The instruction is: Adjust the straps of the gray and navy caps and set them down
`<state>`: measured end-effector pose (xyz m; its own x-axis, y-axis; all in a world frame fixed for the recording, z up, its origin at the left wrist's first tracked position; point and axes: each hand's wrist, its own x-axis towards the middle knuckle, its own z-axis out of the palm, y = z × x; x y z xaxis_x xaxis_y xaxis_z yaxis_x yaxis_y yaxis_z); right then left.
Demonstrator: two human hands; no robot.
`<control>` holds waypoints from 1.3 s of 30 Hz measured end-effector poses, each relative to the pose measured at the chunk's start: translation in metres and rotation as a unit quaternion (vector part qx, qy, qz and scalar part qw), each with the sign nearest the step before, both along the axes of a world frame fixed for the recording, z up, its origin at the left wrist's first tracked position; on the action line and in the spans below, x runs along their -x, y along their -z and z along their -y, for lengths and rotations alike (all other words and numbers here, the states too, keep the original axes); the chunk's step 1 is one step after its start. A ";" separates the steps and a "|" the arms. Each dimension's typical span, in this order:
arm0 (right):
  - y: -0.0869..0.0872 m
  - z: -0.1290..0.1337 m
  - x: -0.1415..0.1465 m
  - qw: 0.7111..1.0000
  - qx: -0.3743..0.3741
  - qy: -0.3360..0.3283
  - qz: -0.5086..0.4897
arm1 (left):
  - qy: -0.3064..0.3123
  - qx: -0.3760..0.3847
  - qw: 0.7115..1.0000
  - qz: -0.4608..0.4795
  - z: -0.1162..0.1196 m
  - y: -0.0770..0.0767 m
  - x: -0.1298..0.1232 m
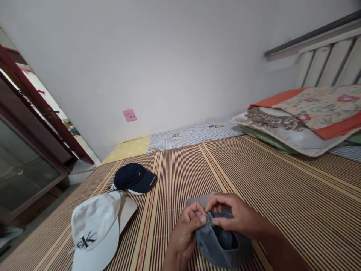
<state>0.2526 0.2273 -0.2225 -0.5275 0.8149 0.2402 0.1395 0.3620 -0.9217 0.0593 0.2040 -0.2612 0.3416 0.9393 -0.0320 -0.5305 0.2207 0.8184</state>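
Observation:
A grey-blue baseball cap [210, 244] rests on the striped bamboo mat [175, 177] close to me, its back opening turned my way and its brim [194, 201] pointing away. My left hand [187, 229] pinches the cap's back strap from the left. From the right, my right hand [237, 214] grips the same strap with thumb and fingers, close beside the left fingertips. The fastening between the fingers is mostly hidden. To the left lie a white cap [97, 218] with black "CK" letters and, beyond it, a navy cap [132, 177].
Stacked pillows [282, 128] with a floral, orange-edged cover [318, 107] sit at the back right. Behind the mat runs a white wall [169, 67] with a pink note [129, 115]. A radiator [329, 64] is at the upper right, a glass-panelled door [25, 169] at left.

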 end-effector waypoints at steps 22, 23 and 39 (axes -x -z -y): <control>0.004 -0.001 0.003 1.000 -0.010 0.011 -0.005 | -0.068 0.026 0.997 0.001 -0.001 -0.001 -0.005; 0.004 -0.001 0.003 1.000 -0.007 0.012 -0.007 | -0.068 0.028 0.997 0.000 -0.002 -0.001 -0.005; 0.009 -0.009 -0.018 0.997 0.063 -0.039 -0.023 | -0.034 0.006 0.998 0.050 -0.004 0.000 0.010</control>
